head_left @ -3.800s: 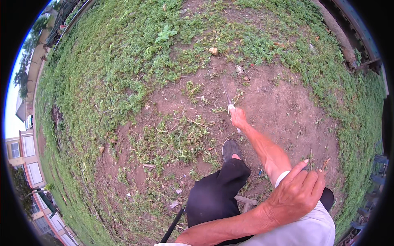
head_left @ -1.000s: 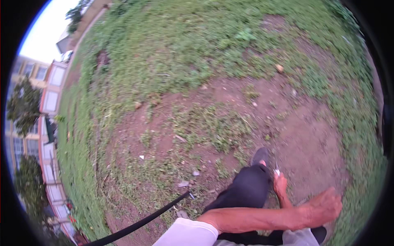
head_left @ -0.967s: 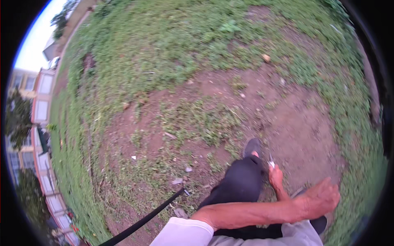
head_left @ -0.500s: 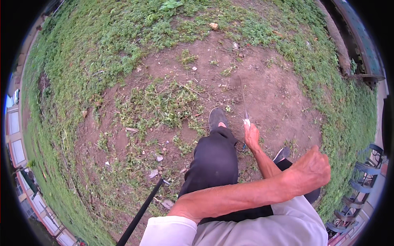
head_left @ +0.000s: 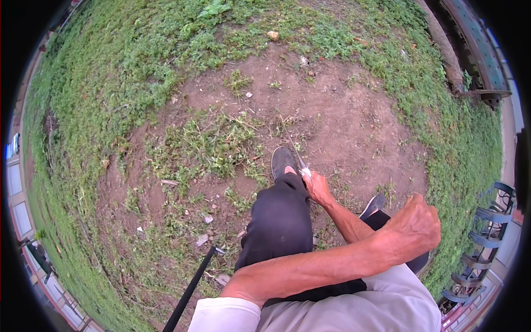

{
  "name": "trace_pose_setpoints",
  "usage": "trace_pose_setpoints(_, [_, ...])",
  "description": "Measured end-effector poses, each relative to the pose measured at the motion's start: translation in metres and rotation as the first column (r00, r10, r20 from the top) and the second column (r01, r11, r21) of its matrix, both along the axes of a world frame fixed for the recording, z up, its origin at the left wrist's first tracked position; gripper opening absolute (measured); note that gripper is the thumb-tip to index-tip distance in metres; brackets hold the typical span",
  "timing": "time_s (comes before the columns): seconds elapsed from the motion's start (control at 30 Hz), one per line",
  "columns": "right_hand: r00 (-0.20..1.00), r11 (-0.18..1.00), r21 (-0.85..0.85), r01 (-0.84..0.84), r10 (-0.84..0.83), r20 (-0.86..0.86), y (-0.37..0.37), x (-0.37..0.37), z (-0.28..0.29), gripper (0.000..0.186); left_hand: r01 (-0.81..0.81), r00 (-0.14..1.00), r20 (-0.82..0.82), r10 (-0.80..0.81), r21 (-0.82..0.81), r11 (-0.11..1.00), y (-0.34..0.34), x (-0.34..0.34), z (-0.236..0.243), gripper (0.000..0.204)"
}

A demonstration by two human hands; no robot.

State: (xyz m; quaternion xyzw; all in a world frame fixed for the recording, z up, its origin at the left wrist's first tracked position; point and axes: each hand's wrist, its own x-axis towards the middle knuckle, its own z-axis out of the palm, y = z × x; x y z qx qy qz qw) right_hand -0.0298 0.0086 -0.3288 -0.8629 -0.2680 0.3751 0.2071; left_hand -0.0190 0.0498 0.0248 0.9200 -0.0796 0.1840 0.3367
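Note:
My right hand point(head_left: 317, 187) is closed around the pale, wrapped-looking handle of a sickle point(head_left: 300, 159). The sickle's thin, slightly curved blade points away from me, low over the soil and close beside my forward shoe point(head_left: 282, 161). Its far tip is hard to make out against the dirt. Across my lap lies my left forearm, and my left hand point(head_left: 414, 228) makes a fist over my right knee, with nothing sticking out of it. A patch of pulled or cut weeds point(head_left: 215, 141) lies left of the blade.
Bare brown soil point(head_left: 354, 122) spreads ahead and right, ringed by low green plants point(head_left: 127, 72). Small stones point(head_left: 272, 35) dot it. A black pole point(head_left: 191, 288) slants at lower left. A rusty metal frame point(head_left: 475, 55) stands far right, with blue-grey metal rings point(head_left: 489, 224) nearer.
My right hand and the sickle have moved left and a little toward me, bringing the blade next to my shoe. My left fist stays nearly in place. The view has shifted slightly.

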Motion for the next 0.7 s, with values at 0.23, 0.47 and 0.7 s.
trace_pose_setpoints(0.23, [0.995,0.996,0.087,-0.014,0.005,0.099,0.034,0.031,0.007,0.049,0.000,1.000,-0.012,-0.001,-0.029,1.000,-0.003,0.001,-0.006,0.006])
trace_pose_setpoints(0.47, [0.970,0.986,0.161,0.049,-0.085,0.228,0.135,0.071,-0.013,0.047,0.003,1.000,0.009,-0.003,-0.040,0.999,-0.001,0.003,-0.005,0.006])
trace_pose_setpoints(0.7, [0.995,0.997,0.047,-0.066,0.063,0.073,0.043,0.011,-0.003,0.044,0.017,0.997,-0.070,-0.016,0.008,1.000,0.009,-0.004,-0.003,0.007])
